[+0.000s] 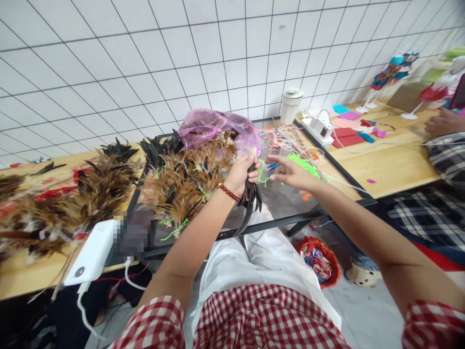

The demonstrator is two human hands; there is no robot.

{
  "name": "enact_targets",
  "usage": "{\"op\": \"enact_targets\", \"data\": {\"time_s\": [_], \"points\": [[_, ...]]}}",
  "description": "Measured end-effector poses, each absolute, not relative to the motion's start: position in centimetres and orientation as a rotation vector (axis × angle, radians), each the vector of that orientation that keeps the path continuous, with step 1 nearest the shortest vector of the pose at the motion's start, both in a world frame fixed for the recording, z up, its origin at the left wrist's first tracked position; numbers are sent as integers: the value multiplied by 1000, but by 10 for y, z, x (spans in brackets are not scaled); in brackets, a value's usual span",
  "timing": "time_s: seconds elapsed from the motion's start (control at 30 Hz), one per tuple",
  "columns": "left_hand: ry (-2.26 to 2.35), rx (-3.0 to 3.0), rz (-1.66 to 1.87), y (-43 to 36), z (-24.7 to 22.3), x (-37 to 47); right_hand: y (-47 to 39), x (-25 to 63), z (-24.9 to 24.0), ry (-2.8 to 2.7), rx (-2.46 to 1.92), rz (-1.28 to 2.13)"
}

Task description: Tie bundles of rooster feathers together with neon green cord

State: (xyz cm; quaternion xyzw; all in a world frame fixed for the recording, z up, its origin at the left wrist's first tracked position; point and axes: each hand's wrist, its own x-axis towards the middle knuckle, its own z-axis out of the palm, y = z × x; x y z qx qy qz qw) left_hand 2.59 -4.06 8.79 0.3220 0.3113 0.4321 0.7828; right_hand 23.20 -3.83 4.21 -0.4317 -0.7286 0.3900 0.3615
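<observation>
My left hand (242,175) is closed around a bundle of black feathers (250,196), whose dark tips hang down over the table's front edge. Pale quill ends stick up above the fist. Just to the right, my right hand (290,172) is held with fingers apart, over some bright green strings (307,165), and nothing shows in its grasp. Brown feather bunches (181,182) lie left of my left hand, a few with green ties. Behind them is a pink plastic bag (218,123) with more feathers inside.
A white cup (291,105) and a power strip (317,128) stand at the back right. A white power bank (90,252) lies at the left. A person's hand (445,122) rests far right. Below is a red basket (336,271).
</observation>
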Motion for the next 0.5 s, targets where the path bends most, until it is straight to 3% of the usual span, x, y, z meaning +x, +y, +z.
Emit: {"op": "enact_targets", "data": {"time_s": [0.1, 0.17, 0.37, 0.43, 0.5], "points": [[681, 702, 936, -41, 86, 26, -38, 212, 33, -1808, -951, 1378], [684, 694, 954, -39, 84, 18, -34, 230, 33, -1886, -1070, 1366], [707, 689, 940, -33, 78, 8, -27, 303, 56, -1998, -1602, 484], [733, 736, 905, -33, 77, 16, -33, 286, 62, -1841, -1496, 564], [772, 801, 887, -35, 76, 24, -40, 253, 65, -1651, -1280, 910]]}}
